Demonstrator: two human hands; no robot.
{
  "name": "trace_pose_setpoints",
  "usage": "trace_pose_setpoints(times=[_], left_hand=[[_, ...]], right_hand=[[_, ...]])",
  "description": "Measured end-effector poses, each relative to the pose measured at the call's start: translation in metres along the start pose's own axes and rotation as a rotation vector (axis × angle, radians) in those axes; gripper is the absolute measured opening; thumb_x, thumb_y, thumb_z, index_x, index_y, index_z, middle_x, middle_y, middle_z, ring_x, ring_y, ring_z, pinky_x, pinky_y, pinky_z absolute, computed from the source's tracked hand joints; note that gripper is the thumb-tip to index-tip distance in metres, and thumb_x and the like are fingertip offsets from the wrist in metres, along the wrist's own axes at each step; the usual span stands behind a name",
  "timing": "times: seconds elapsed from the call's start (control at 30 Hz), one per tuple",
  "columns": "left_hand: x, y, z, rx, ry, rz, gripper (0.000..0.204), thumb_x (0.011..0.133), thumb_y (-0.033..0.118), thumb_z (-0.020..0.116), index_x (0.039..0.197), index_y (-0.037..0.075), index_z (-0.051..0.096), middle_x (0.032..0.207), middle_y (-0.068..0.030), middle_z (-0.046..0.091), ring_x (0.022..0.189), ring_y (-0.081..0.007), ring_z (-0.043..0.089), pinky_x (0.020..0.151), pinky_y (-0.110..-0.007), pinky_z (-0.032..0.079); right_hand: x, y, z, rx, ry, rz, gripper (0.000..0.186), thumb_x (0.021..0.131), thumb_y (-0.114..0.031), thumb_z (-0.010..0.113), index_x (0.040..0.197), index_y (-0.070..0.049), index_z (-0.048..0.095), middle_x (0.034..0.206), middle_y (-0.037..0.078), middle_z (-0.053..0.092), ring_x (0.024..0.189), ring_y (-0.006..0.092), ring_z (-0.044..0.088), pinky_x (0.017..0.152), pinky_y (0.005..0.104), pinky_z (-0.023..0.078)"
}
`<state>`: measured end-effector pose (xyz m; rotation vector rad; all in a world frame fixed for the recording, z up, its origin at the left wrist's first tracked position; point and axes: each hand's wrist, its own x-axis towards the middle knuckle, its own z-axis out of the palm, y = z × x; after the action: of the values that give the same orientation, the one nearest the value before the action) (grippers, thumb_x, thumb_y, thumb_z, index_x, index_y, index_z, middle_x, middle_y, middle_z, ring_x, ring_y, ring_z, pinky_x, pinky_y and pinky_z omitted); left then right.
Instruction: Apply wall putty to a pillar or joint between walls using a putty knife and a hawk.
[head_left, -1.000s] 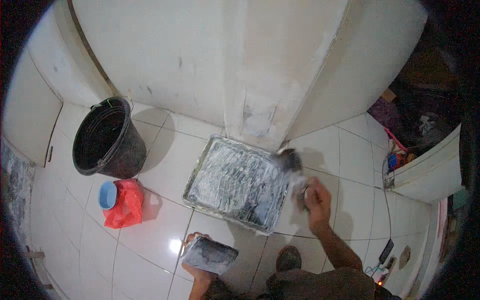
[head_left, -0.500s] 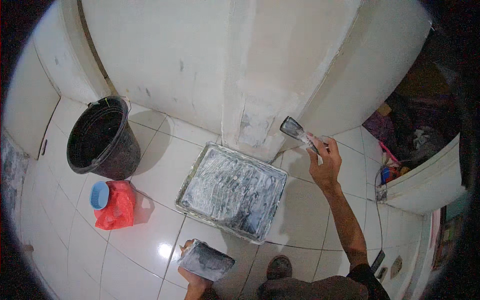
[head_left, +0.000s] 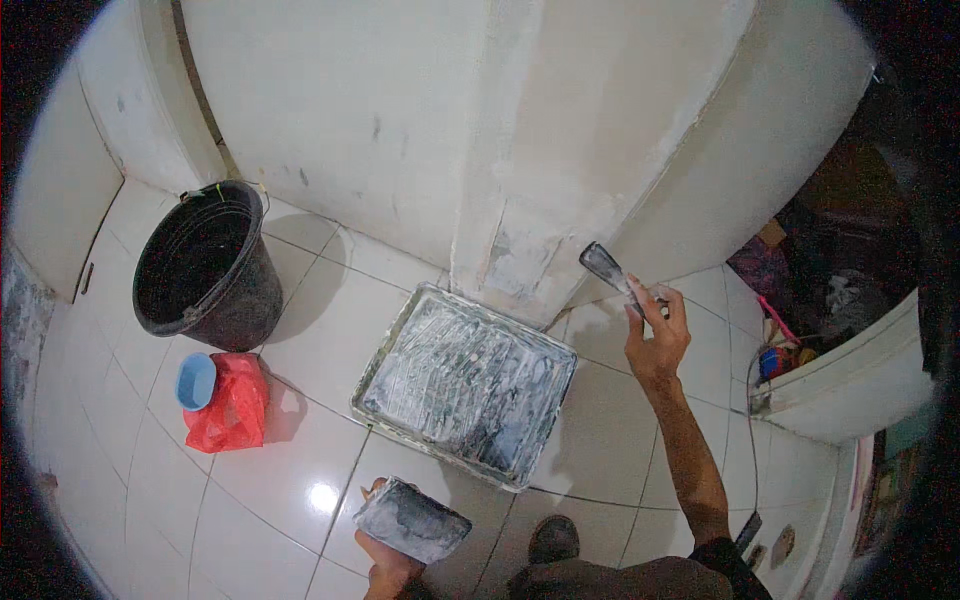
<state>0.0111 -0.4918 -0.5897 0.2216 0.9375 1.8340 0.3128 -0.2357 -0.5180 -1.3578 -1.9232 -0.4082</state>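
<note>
My right hand is raised near the foot of the wall, its fingers closed round the handle of a putty knife. The knife's broad dark blade points up and to the left, just short of the wall corner. Low in the head view, my left hand grips a flat rectangular plate from beneath, its face smeared with white-grey putty. Between my hands and the wall lies a shallow tray, coated inside with streaky white putty. A grey unpainted patch shows on the lower wall.
A black bucket stands on the tiles at the left. In front of it are a light blue cup and a red plastic bag. My shoe is below the tray. A cable runs along the right, near a dark cluttered opening.
My right hand with the putty knife has shifted slightly right and down in the picture. The view has tilted a little. My left hand keeps hold of the plate.
</note>
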Motion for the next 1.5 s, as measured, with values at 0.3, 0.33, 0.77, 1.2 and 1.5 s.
trace_pose_setpoints(times=[0.3, 0.33, 0.77, 1.2, 1.5], left_hand=[[0.001, -0.012, -0.013, -0.273, 0.057, -0.115, 0.043, 0.094, 0.035, 0.035, 0.097, -0.003, 0.055, 0.086, -0.017, 0.058, 0.072, -0.0314, 0.057, 0.064, -0.042, 0.051], [0.001, -0.011, -0.014, -0.345, 0.026, -0.135, 0.043, 0.095, 0.036, 0.035, 0.097, -0.003, 0.055, 0.087, -0.0171, 0.058, 0.074, -0.0313, 0.057, 0.065, -0.042, 0.051], [-0.005, 0.003, 0.008, 0.027, 0.319, -0.145, 0.035, 0.095, 0.03, 0.041, 0.096, -0.001, 0.057, 0.084, -0.0154, 0.061, 0.074, -0.0301, 0.062, 0.066, -0.041, 0.054], [0.01, -0.036, -0.057, -0.16, 0.107, -0.481, 0.033, 0.093, 0.031, 0.04, 0.107, 0.004, 0.052, 0.097, -0.0161, 0.06, 0.086, -0.0324, 0.06, 0.081, -0.048, 0.051], [-0.001, -0.089, -0.05, -0.068, -0.116, -0.811, 0.062, 0.1, 0.041, 0.021, 0.144, -0.003, 0.022, 0.145, -0.0205, 0.033, 0.132, -0.0364, 0.035, 0.11, -0.047, 0.028]], right_hand=[[0.02, -0.007, 0.003, 0.005, 0.006, -0.074, 0.047, 0.074, -0.006, 0.069, 0.118, -0.022, 0.064, 0.099, 0.011, 0.056, 0.077, 0.0242, 0.058, 0.062, 0.0325, 0.051], [0.015, -0.005, 0.002, -0.01, 0.012, -0.073, 0.047, 0.074, -0.006, 0.069, 0.118, -0.022, 0.064, 0.099, 0.011, 0.056, 0.075, 0.024, 0.057, 0.061, 0.0326, 0.05], [-0.006, 0.008, 0.01, 0.029, -0.071, 0.007, 0.044, 0.078, -0.003, 0.069, 0.117, -0.021, 0.066, 0.091, 0.009, 0.055, 0.079, 0.0216, 0.056, 0.068, 0.0317, 0.049], [-0.085, 0.003, 0.004, 0.385, -0.664, 0.018, 0.024, 0.079, -0.01, 0.065, 0.103, -0.006, 0.066, 0.087, 0.011, 0.06, 0.079, 0.03, 0.057, 0.08, 0.0416, 0.044], [-0.078, -0.031, 0.076, 0.376, -1.374, -0.292, 0.022, 0.074, -0.031, 0.064, 0.079, -0.01, 0.062, 0.074, 0.012, 0.06, 0.08, 0.033, 0.062, 0.083, 0.0514, 0.043]])
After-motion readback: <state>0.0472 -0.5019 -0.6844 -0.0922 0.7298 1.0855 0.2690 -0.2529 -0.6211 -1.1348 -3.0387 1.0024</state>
